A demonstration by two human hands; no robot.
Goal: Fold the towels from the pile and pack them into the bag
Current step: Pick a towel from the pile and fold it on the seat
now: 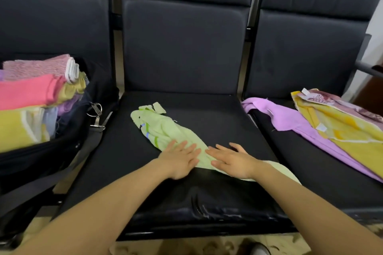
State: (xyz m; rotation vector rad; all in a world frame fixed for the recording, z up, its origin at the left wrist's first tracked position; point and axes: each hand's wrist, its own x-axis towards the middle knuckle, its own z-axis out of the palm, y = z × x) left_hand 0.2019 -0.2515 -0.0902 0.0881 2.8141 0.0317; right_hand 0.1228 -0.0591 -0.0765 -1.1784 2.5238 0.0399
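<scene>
**Head view: flat hands on the green towel**

Both hands are lying flat on the green towel (165, 130), which is stretching across the middle seat (207, 114) of a row of dark chairs. The left hand (179, 158) is pressing the cloth with straight, spread fingers; the right hand (232, 161) is doing likewise just beside it, fingertips nearly meeting. Neither is grasping anything. The towel is running from beyond the left hand's fingertips, where its tagged end is lying crumpled, back under both palms and out past the right wrist.

Well to the left of the left hand, the black bag (68, 147) is sitting open, holding folded towels (29, 91) in pink, yellow and lilac. Well to the right of the right hand, the pile is lying loose: a purple towel (288, 118) with a yellow towel (339, 128) over it.
</scene>
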